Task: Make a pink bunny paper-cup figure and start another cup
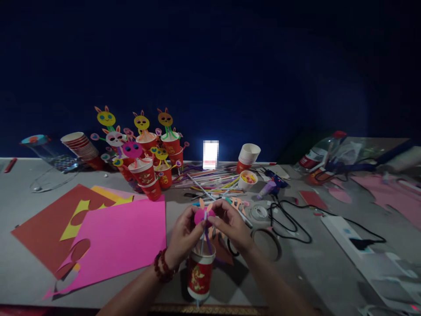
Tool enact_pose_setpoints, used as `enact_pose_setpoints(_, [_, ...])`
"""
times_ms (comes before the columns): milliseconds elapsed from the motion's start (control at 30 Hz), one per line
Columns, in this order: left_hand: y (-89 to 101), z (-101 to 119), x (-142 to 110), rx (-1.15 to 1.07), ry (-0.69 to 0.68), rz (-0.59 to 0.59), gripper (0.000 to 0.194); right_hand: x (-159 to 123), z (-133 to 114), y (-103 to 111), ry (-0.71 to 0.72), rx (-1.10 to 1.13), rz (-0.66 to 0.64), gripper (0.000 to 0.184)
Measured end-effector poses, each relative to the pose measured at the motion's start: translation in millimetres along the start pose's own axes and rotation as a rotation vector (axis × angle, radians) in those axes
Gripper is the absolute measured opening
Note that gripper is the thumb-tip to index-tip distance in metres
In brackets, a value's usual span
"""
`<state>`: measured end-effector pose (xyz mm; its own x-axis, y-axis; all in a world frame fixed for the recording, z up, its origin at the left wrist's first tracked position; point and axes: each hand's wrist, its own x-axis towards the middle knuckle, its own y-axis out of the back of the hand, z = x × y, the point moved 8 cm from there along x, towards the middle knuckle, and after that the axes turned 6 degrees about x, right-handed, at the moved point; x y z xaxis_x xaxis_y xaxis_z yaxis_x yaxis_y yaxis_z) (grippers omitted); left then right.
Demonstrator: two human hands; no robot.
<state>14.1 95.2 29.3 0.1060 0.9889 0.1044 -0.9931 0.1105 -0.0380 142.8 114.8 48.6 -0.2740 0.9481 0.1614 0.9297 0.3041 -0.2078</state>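
Observation:
Between both hands is a pink round paper rabbit head (199, 217) with two peach ears. My left hand (184, 232) pinches its left edge, and my right hand (233, 224) grips it from the right, its fingertips near the ears. A pale stick and a purple stem (208, 241) run from the back of the head down into a red paper cup (200, 275) with gold print. The cup stands upright near the table's front edge, below my hands. A beaded bracelet is on my left wrist.
Finished-looking cup rabbits (144, 171) stand back left. Coloured paper sheets (131, 241) lie left. Pipe cleaners (213, 182), a small cup of paper pieces (247, 179) and stacked cups (249, 154) are behind. Tape rolls (259, 213), a glue gun (276, 182), cables and a power strip (345, 237) lie right.

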Motion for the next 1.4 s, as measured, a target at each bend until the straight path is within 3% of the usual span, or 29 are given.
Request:
enact_pose_setpoints(267, [1.8,6.3,-4.9,0.163,-0.085,0.002,0.016,-1.0,-3.8,-3.0,-0.012,-0.035,0.046,0.02])
enact_pose_setpoints(600, [-0.9,5.4,-5.6,0.108,-0.086,-0.023,0.015,-1.3,-8.0,-8.5,-0.023,0.102,-0.016,0.019])
enact_pose_setpoints(867, [-1.8,3.4,-6.3,0.087,-0.08,-0.035,0.016,-0.2,-1.5,-4.2,-0.026,0.101,0.048,0.023])
enact_pose_setpoints(1400, [-3.1,1.2,-6.7,0.046,-0.095,-0.035,0.011,-1.6,-9.8,0.3,0.078,-0.078,0.136,0.012])
